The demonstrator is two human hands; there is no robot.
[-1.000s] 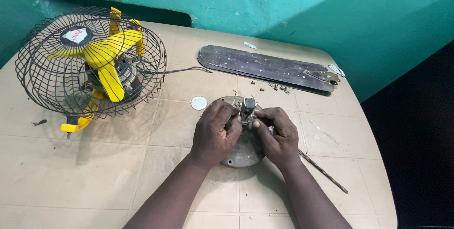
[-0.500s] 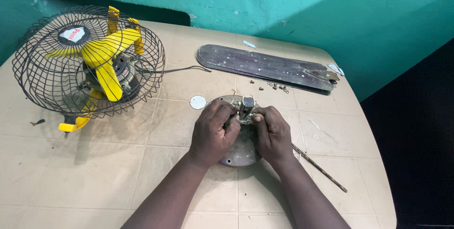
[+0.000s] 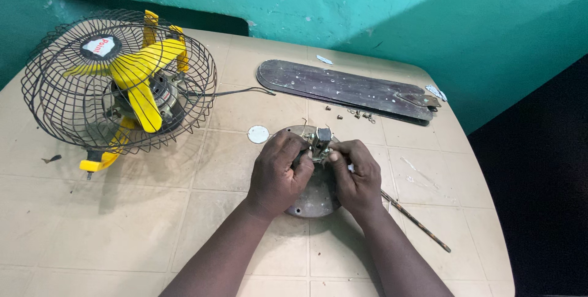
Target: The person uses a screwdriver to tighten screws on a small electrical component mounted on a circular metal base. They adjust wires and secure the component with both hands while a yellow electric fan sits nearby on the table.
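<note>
Nearest the camera, two forearms come up from the bottom edge and meet over a round grey metal plate (image 3: 311, 196) that lies flat on the beige table (image 3: 122, 229), near its middle. The left hand (image 3: 278, 171) and the right hand (image 3: 355, 174) are close together, fingers curled in and pinched around a small dark block with wire ends (image 3: 321, 140) standing at the far side of the plate; whether they grip it firmly or only steady it cannot be told, since the fingers cover its base. Judging by the layout, the job looks mid-way: the plate sits apart from any housing, loose screws (image 3: 358, 113) lie out beyond it, and the small part is not yet free or not yet seated, which of the two is unclear. Just right of the right wrist a thin dark rod (image 3: 416, 220) lies slanted toward the near right; its upper end is hidden under the hand. A small white disc (image 3: 258, 134) rests just left of the plate. Farther back lies a long dark blade (image 3: 343, 88) with a bracket at its right end, and at far left a yellow-bladed fan in a black wire cage (image 3: 119, 79) rests tilted, its cord running toward the blade. The teal wall (image 3: 367, 9) closes the scene behind.
</note>
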